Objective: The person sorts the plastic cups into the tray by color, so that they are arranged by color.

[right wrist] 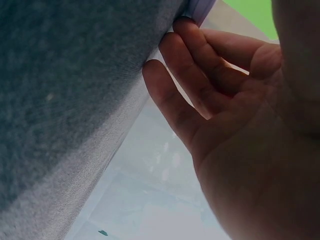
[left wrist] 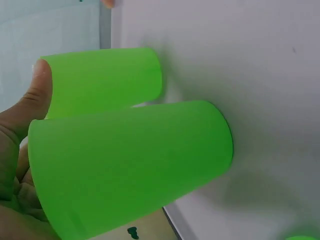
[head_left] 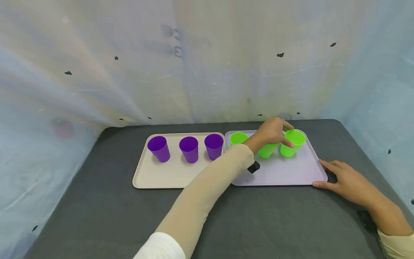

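My left hand [head_left: 272, 131] reaches across to the rightmost green cup [head_left: 291, 147] on the lilac tray [head_left: 281, 176], its thumb and fingers about the rim. In the left wrist view the thumb [left wrist: 37, 92] lies against the rim of the farther green cup [left wrist: 105, 80], while a nearer green cup [left wrist: 135, 160] hides much of the hand. Two more green cups stand upright to its left, partly covered by the hand and forearm. My right hand [head_left: 350, 183] touches the tray's right edge and front corner, thumb and fingers spread. In the right wrist view its fingers [right wrist: 170, 90] look extended.
Left of the lilac tray, close beside it, lies a cream tray [head_left: 161, 176] bearing three upright purple cups [head_left: 189, 150] in a row. Both trays lie on a dark grey table [head_left: 129, 219]. Pale sheeting [head_left: 210, 72] rises behind the table and along its sides.
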{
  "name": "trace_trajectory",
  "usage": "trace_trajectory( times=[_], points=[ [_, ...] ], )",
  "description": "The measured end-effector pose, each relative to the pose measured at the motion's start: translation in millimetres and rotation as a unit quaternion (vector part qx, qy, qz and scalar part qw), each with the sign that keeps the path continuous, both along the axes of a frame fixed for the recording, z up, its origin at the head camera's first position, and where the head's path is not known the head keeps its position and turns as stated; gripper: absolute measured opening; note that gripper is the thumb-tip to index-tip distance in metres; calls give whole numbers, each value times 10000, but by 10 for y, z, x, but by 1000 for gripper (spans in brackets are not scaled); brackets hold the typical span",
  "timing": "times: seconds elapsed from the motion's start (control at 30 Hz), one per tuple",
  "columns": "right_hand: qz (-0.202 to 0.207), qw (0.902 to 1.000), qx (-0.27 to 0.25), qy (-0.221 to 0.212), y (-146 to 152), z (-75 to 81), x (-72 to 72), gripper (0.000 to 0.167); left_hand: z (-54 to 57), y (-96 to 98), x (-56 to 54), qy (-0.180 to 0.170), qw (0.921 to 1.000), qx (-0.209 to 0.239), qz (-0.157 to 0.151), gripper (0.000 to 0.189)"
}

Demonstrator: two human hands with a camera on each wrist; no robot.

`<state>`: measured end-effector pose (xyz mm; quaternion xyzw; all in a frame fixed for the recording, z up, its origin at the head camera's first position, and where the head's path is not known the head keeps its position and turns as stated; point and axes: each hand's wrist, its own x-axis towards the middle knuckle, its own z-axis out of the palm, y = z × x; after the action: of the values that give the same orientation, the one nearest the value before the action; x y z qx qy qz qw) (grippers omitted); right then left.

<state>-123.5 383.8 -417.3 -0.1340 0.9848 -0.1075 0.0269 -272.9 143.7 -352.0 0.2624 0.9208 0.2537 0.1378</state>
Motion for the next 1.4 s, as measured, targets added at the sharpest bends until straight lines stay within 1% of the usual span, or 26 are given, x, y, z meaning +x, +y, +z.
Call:
trace_trajectory(
  times=[0.17, 0.3, 0.43, 0.53, 0.6, 0.7, 0.83, 0.93, 1.03, 1.13, 1.2, 1.27, 1.33, 1.4],
  points=[
    [-26, 10000, 35, -38, -6, 14, -14, 94, 52, -53, -28, -108, 9996, 105, -246, 72],
    [-76, 9999, 81, -105, 0, 11, -32, 95, 111, -123, -39, -209, 9976, 511, -416, 70],
    [-99, 9998, 74, -165, 16, -4, -44, 96, 139, -253, -14, -291, 9909, 1107, -708, 63],
    [-80, 9998, 34, -164, 25, -18, -53, 95, 143, -406, 51, -188, 9845, 1423, -1012, 57],
    [-74, 9998, 23, -166, 30, -19, -62, 95, 138, -536, 125, -47, 9811, 1583, -1114, 52],
    [-47, 9999, 14, -111, 39, -19, -73, 95, 109, -757, 259, 196, 9783, 1743, -1099, 47],
    [-22, 10000, -17, -55, 46, -27, -79, 95, 67, -1087, 454, 507, 9775, 1773, -1021, 45],
    [-24, 10000, -39, -16, 62, -27, -76, 95, 21, -1327, 583, 617, 9780, 1746, -962, 44],
    [-39, 10000, -31, 28, 80, -18, -77, 94, -70, -1588, 717, 637, 9774, 1843, -812, 41],
    [-41, 10000, -38, 27, 77, -8, -84, 94, -185, -1904, 870, 639, 9774, 1883, -720, 39],
    [-38, 10000, -45, -11, 60, -8, -86, 94, -260, -2140, 981, 532, 9787, 1829, -767, 38],
    [-38, 10000, -54, -13, 38, -14, -88, 94, -310, -2382, 1076, 491, 9813, 1628, -903, 38],
    [-35, 10000, -86, 15, 23, -19, -84, 94, -349, -2623, 1160, 471, 9832, 1429, -1029, 38],
    [-32, 9999, -111, 52, 13, -24, -80, 93, -372, -2857, 1227, 471, 9853, 1274, -1041, 38]
  ],
)
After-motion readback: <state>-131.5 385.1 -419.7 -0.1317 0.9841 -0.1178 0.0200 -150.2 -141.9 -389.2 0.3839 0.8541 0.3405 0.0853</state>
